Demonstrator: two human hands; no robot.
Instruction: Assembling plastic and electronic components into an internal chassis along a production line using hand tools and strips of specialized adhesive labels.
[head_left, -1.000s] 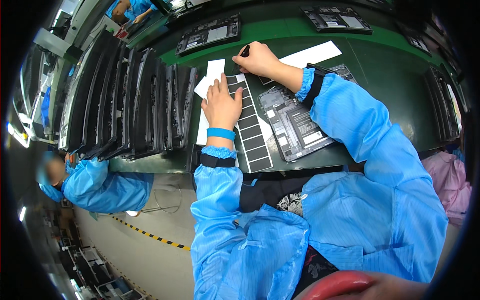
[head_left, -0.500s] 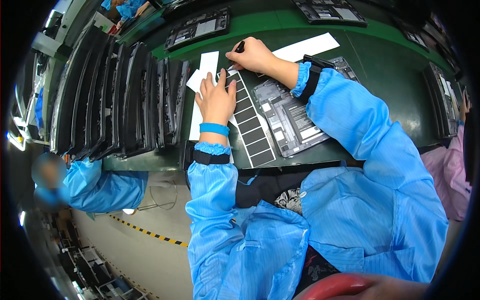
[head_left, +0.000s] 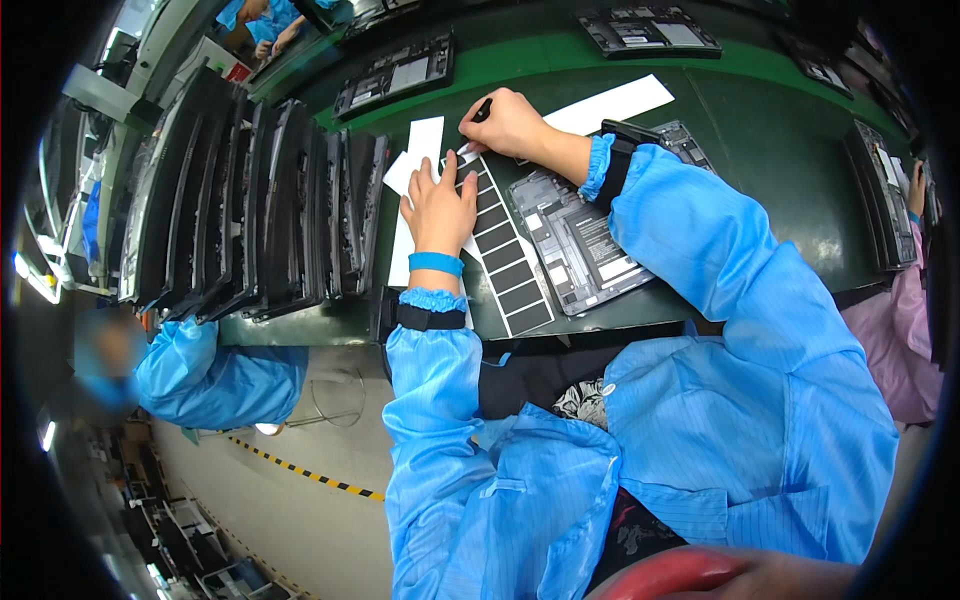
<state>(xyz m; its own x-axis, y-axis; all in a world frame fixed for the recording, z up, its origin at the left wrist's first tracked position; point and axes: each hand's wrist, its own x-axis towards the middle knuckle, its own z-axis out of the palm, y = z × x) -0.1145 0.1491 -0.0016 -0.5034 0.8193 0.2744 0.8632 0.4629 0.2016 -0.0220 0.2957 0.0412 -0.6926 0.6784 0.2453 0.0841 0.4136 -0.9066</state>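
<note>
My left hand (head_left: 438, 208) lies with its fingers spread over the top of a white strip of black rectangular stickers (head_left: 505, 272), holding nothing. At the strip's far end, my right hand (head_left: 512, 125) is closed around a slim black pen-shaped tool (head_left: 483, 110). Its tip points down near the left fingertips, and its exact kind is unclear. To the right of the strip, partly under my right forearm, sits an opened laptop base (head_left: 572, 250) with its battery and boards showing.
Upright laptop bases (head_left: 230, 200) stand in a row at the left. White paper strips lie beside my left hand (head_left: 426, 135) and beyond my right (head_left: 620, 103). More opened laptops (head_left: 650, 32) are on the green far strip. A co-worker in blue (head_left: 215, 380) is at left.
The whole view has shifted slightly, moving the left part of the scene right and down. Both hands stay at the strip's far end, the right still gripping the black tool.
</note>
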